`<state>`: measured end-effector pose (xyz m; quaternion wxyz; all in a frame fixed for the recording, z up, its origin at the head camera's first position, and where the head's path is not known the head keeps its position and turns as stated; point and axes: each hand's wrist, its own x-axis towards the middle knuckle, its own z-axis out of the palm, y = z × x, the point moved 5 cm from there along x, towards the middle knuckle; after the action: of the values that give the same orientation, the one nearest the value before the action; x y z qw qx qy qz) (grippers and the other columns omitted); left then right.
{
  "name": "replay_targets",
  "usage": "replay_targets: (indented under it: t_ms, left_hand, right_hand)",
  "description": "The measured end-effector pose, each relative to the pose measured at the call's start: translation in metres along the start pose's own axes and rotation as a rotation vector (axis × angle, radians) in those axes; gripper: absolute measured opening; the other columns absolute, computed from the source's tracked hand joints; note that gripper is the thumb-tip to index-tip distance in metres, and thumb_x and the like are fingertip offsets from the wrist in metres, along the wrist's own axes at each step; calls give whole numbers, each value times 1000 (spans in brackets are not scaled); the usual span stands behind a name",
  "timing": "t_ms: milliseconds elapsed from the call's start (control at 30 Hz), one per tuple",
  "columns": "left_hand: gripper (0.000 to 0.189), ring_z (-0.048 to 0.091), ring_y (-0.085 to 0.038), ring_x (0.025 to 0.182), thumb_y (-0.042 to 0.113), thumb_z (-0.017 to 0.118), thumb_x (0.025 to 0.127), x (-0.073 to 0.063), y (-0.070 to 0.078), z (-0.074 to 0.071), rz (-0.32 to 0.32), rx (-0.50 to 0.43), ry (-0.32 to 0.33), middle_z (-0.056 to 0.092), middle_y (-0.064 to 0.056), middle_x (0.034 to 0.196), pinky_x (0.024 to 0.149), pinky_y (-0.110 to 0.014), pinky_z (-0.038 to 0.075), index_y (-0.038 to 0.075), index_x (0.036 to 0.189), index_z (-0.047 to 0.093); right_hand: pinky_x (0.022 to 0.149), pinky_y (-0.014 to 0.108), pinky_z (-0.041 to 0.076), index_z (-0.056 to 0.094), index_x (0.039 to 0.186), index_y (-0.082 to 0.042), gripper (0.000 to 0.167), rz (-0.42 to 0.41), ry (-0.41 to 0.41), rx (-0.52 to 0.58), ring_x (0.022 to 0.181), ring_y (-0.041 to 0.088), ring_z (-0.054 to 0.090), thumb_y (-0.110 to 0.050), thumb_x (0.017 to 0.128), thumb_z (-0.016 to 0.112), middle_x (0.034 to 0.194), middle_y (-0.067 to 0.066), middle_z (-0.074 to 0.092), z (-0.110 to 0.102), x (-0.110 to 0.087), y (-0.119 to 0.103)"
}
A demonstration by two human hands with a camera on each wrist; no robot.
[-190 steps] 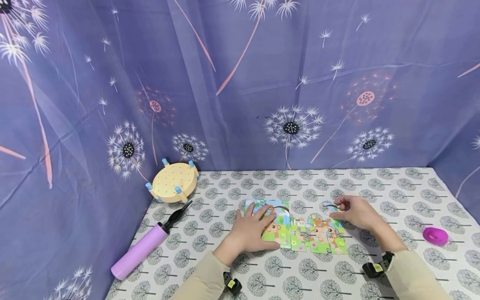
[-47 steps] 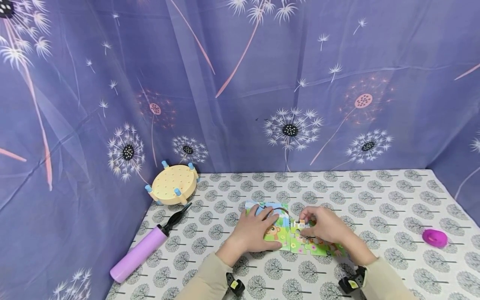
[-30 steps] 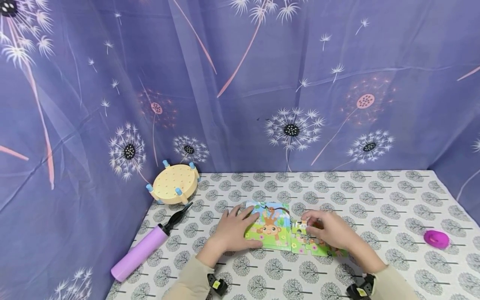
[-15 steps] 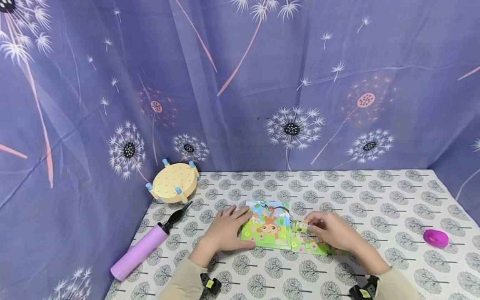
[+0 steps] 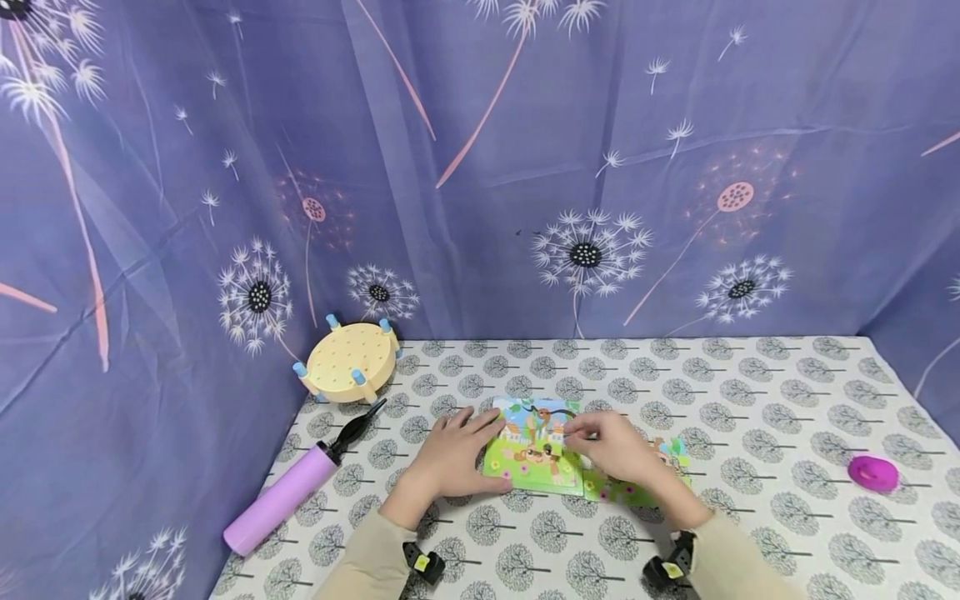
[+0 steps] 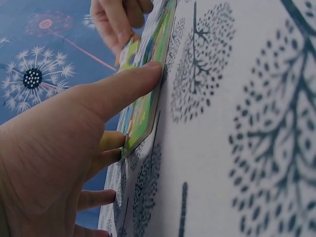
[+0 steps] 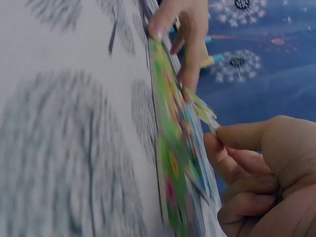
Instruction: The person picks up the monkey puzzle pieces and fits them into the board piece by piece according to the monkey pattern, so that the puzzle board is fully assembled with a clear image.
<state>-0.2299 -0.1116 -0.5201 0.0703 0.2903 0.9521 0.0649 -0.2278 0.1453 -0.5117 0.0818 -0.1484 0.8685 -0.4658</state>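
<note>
A square puzzle board point(image 5: 536, 479) with a monkey picture lies flat on the table. My left hand point(image 5: 450, 458) rests at its left edge with fingers spread, the thumb point(image 6: 140, 81) on the near corner. Above the board's right part, my right hand point(image 5: 618, 450) pinches a small puzzle piece point(image 7: 201, 109) between thumb and index finger. The piece is tilted and raised over the picture, showing a bit of house. Joined puzzle pieces point(image 5: 626, 493) lie against the board's right side, partly hidden beneath my right hand and forearm.
A purple hand pump point(image 5: 281, 500) with a black nozzle lies at the left. Behind it, a round yellow pegboard-like stand point(image 5: 348, 358) with blue-tipped legs leans near the curtain. A magenta, bowl-like object point(image 5: 873, 473) sits far right on the tree-print cloth point(image 5: 750, 400).
My left hand has slid from the middle of the board to its left edge. My right hand has taken the house piece from the joined pieces and carried it left over the board.
</note>
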Motion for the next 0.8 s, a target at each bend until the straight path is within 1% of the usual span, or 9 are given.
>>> replay_targets:
  t_ms: [67,133,200,267,333,467,533,667,800]
  left_hand:
    - [105,28,-39,152,85,58,82,0,1,0,1,0,-2,27,5,170,116,-71,26,24,164,36]
    - [105,28,-39,152,86,58,82,-1,1,-1,2,2,-1,27,5,170,116,-71,26,24,163,36]
    - [105,29,-40,152,85,58,82,-1,2,-2,2,0,0,27,5,170,116,-72,26,24,163,37]
    - [104,29,-40,152,85,58,82,-2,1,-2,1,-1,1,28,5,170,116,-72,26,23,163,36]
    - [104,29,-39,153,85,57,83,-2,1,-2,-3,-1,2,28,5,170,116,-71,26,24,164,36]
    - [105,29,-38,153,86,56,83,-6,1,-2,-8,7,2,29,3,170,117,-70,26,24,165,33]
    - [105,30,-38,152,86,55,83,-8,2,-3,-6,17,1,29,1,170,116,-70,27,24,165,33]
    - [106,32,-38,151,87,53,83,-14,5,-2,-10,30,-11,28,-2,170,115,-70,30,25,165,31]
    - [105,31,-38,151,87,53,83,-17,8,-2,-14,22,-21,27,-2,170,115,-70,31,25,165,31]
  right_hand:
    - [51,25,51,76,114,-6,22,-2,-10,21,72,14,64,-17,96,74,98,1,73,9,5,-5]
    - [54,28,52,77,112,-6,20,-5,-12,21,73,15,65,-17,96,74,96,0,74,18,10,-11]
    - [65,31,56,78,108,-6,18,-11,-4,9,80,14,67,-17,95,75,93,-1,74,25,15,-17]
    - [72,33,57,79,104,-7,14,5,6,-1,80,13,67,-16,94,76,89,-3,74,31,19,-21]
    - [71,33,56,79,100,-8,11,48,20,3,75,13,66,-15,92,77,84,-5,73,38,24,-24]
    - [61,30,54,80,96,-10,8,120,47,13,66,13,63,-14,89,78,79,-5,71,47,30,-26]
    - [59,30,53,80,94,-9,6,124,60,14,64,14,62,-12,89,79,79,-5,71,51,32,-27]
    - [58,30,54,80,92,-10,4,115,70,9,59,13,62,-11,89,77,78,-5,70,55,35,-27]
    - [59,31,54,79,92,-12,4,119,77,-8,57,12,62,-11,89,76,76,-6,70,55,35,-26]
